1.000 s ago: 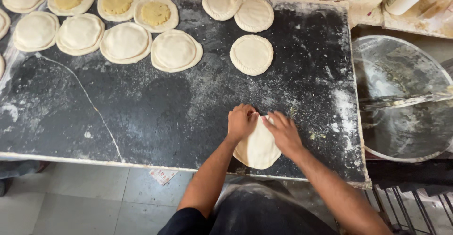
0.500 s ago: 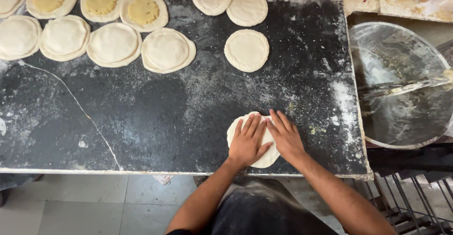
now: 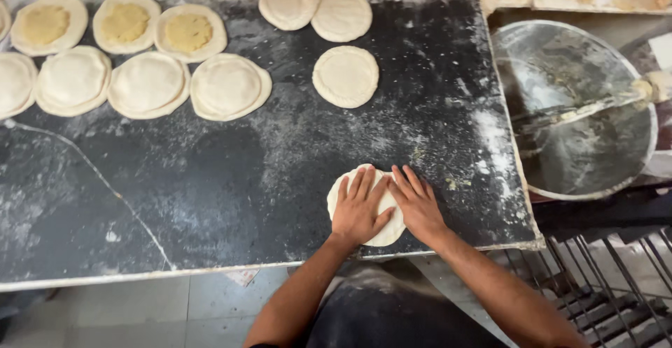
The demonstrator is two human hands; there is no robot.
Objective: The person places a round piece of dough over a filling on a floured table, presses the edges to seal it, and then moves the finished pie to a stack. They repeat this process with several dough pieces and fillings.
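Pale dough disc [image 3: 364,204] sat at 5 o'clock on the floured black slab [image 3: 231,173], near its front edge, with left hand [image 3: 358,211] and right hand [image 3: 418,204] pressed flat on it side by side, fingers spread, gripping nothing. Three plain rounds [image 3: 345,76] lay at 12 o'clock. Steel bowl [image 3: 574,110] stood off the slab at 3 o'clock.

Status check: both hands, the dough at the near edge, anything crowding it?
Left hand and right hand flat, palms down on dough round. Round lies on floured black slab, near edge. Nearest other dough disc well apart; nothing crowding.
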